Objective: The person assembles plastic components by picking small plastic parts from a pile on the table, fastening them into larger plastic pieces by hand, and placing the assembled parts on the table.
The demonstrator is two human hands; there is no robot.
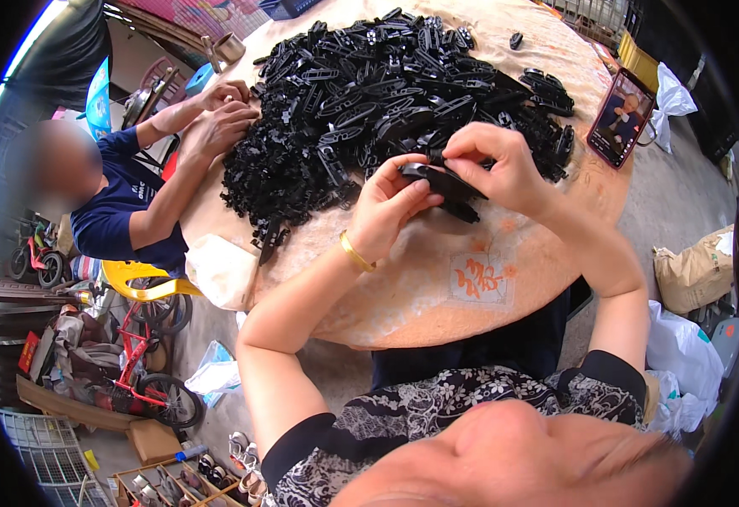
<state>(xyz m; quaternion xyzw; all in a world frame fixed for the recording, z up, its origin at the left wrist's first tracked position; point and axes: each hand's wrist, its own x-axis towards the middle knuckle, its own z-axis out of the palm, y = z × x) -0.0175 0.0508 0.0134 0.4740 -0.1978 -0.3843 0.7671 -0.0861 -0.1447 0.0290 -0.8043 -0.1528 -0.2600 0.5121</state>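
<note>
My left hand (395, 203) is closed around a black oval plastic piece (437, 179), thumb on top and fingers beneath. My right hand (494, 165) pinches at the far right side of that same piece; a small black part seems to be between thumb and forefinger, but it is too small to make out. Both hands are just above the near edge of a large pile of black plastic parts (369, 93). Long slotted pieces make up most of the pile, with smaller bits (264, 182) heaped at its left.
The round table (403, 304) has a pale orange cover. At the left, a co-worker's hands (227, 118) touch the pile. A phone (619, 117) stands at the right edge, and a white cloth or bag (221, 270) lies at the left edge. A yellow chair (145, 281) is beside the co-worker.
</note>
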